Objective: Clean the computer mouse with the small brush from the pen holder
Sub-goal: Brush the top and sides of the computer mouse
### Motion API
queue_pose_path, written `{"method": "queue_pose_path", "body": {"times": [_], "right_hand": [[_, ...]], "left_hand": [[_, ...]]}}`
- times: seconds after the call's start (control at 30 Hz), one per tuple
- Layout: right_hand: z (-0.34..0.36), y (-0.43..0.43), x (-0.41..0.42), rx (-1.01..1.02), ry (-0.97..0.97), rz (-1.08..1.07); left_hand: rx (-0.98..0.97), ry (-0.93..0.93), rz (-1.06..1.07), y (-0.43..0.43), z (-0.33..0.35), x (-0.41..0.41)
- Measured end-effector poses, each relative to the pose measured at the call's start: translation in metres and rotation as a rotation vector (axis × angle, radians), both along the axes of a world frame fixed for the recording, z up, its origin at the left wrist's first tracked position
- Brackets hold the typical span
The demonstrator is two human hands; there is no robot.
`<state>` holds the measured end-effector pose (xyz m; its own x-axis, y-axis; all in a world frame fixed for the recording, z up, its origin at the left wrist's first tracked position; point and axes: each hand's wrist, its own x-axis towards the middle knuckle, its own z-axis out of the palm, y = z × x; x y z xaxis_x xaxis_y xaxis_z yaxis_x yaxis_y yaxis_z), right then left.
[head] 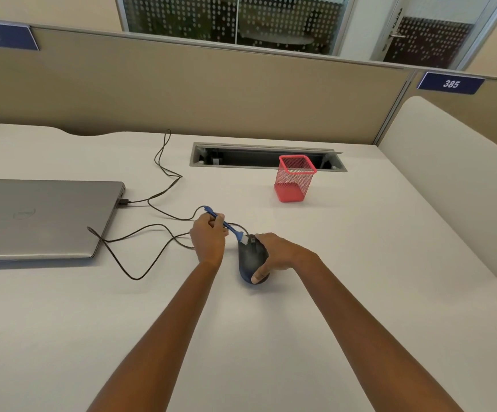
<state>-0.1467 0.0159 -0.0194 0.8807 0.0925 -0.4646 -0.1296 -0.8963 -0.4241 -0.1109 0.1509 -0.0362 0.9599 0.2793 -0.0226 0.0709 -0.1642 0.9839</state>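
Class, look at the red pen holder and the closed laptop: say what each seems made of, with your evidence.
Pen holder: probably painted metal mesh, seen from its fine see-through grid; the solid base could be plastic. Laptop: likely brushed aluminium, judging by its matte silver-grey lid.

Open-plan office. Beige cubicle partition (211, 93) carries numbered blue desk plates (450, 83). White desk (360, 263) has a built-in cable tray (266, 157); closed laptop (42, 218) plugged in. Frosted-dot glass walls (235, 19) behind.
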Motion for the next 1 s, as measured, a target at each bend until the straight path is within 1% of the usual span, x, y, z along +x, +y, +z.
{"method": "queue_pose_path", "body": {"times": [0.17,0.3,0.43,0.6,0.83,0.9,1.0], "right_hand": [[0.0,0.0,-0.001,-0.018,-0.001,-0.006],[0.0,0.0,-0.001,-0.017,-0.002,-0.007],[0.001,0.001,-0.001,-0.021,0.003,-0.002],[0.001,0.001,-0.001,-0.016,-0.001,-0.008],[0.0,-0.001,-0.002,0.004,-0.003,-0.018],[0.001,0.0,-0.003,0.008,-0.004,-0.018],[0.001,0.0,-0.003,0.015,-0.006,-0.014]], "left_hand": [[0.141,-0.044,0.051,0.004,0.001,0.004],[0.076,-0.072,0.038,0.003,0.009,0.007],[0.003,-0.013,0.0,-0.006,0.01,0.006],[0.055,-0.008,-0.045,-0.003,0.003,0.0],[0.189,-0.039,0.002,0.014,-0.001,-0.002],[0.14,-0.039,0.009,0.016,0.0,-0.004],[0.008,-0.023,0.001,0.013,0.001,-0.009]]}}
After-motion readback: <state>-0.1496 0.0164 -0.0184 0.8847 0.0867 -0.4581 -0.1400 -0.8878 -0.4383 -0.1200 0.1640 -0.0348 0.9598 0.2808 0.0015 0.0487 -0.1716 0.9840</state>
